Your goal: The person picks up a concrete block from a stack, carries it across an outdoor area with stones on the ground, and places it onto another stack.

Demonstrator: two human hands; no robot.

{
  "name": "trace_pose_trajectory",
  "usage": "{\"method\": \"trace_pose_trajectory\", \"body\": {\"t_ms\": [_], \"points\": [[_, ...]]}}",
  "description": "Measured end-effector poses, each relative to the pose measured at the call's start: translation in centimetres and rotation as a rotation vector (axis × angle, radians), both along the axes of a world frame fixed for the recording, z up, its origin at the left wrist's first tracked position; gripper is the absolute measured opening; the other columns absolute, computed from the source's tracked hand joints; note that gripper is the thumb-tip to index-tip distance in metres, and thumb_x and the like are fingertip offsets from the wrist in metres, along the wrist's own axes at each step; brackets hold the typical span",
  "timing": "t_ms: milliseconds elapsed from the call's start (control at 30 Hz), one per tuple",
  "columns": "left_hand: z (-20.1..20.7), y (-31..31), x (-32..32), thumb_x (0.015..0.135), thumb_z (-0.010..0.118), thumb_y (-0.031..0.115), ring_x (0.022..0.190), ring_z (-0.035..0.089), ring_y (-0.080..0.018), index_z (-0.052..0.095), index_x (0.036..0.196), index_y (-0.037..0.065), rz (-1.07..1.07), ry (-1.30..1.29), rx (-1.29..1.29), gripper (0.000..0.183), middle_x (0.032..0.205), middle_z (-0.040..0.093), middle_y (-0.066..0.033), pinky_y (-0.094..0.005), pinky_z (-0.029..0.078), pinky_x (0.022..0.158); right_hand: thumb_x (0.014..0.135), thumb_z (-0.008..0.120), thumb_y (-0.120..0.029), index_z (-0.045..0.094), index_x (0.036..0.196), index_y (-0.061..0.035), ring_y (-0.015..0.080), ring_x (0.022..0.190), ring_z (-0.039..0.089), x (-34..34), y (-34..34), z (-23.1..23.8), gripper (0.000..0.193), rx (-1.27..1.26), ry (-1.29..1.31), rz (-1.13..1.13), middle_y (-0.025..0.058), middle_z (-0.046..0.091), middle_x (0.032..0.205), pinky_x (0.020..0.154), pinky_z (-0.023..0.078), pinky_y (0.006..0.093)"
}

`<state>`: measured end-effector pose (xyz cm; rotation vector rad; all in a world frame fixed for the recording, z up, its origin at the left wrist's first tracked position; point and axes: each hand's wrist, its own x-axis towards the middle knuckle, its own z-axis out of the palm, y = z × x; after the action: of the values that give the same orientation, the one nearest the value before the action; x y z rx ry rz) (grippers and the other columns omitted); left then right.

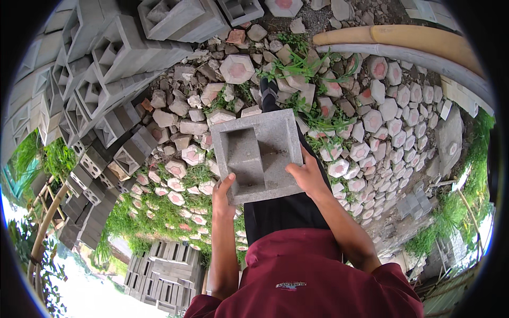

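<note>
A square grey concrete block [278,183] with recessed slanted hollows is held up in front of my body, tilted slightly. My left hand [224,197] grips its lower left edge, thumb on the face and the fingers hidden behind. On the lower right edge, my right hand [309,175] is closed the same way, thumb resting on the face. Below the block, one of my feet [268,90] in a dark strapped sandal is on the rubble.
Stacks of grey concrete blocks [124,58] rise on the left. Broken stones [193,127] and hexagonal pavers [237,69] make uneven ground with grass tufts. A thick bamboo pole [403,38] and a grey pipe [392,51] lie at far right. More block stacks [164,273] stand lower left.
</note>
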<state>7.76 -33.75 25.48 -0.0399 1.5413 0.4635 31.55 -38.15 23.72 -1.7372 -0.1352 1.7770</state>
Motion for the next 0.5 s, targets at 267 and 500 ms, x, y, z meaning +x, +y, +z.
{"method": "trace_pose_trajectory", "body": {"t_ms": [267, 500], "points": [[-5.0, 9.1, 6.1, 0.076, 0.076, 0.027, 0.098, 0.057, -0.0204, 0.054, 0.121, -0.007, -0.143, 0.008, 0.022, 0.060, 0.107, 0.061, -0.0121, -0.0328, 0.044, 0.089, 0.081, 0.056, 0.003, 0.039, 0.139, 0.0039, 0.0163, 0.099, 0.059, 5.4, 7.8, -3.9, 0.060, 0.048, 0.025, -0.172, 0.0115, 0.060, 0.116, 0.087, 0.047, 0.0300], [-9.0, 15.9, 9.8, 0.070, 0.082, 0.029, 0.104, 0.057, -0.0224, 0.054, 0.123, -0.011, -0.301, 0.077, 0.144, 0.072, 0.111, 0.061, -0.0156, -0.0324, 0.040, 0.095, 0.082, 0.058, 0.000, 0.043, 0.135, 0.0039, 0.0184, 0.094, 0.063, 9.9, 12.9, -9.1, 0.055, -0.012, -0.016, -0.041, 0.0133, 0.063, 0.112, 0.083, 0.049, 0.0302]]}}
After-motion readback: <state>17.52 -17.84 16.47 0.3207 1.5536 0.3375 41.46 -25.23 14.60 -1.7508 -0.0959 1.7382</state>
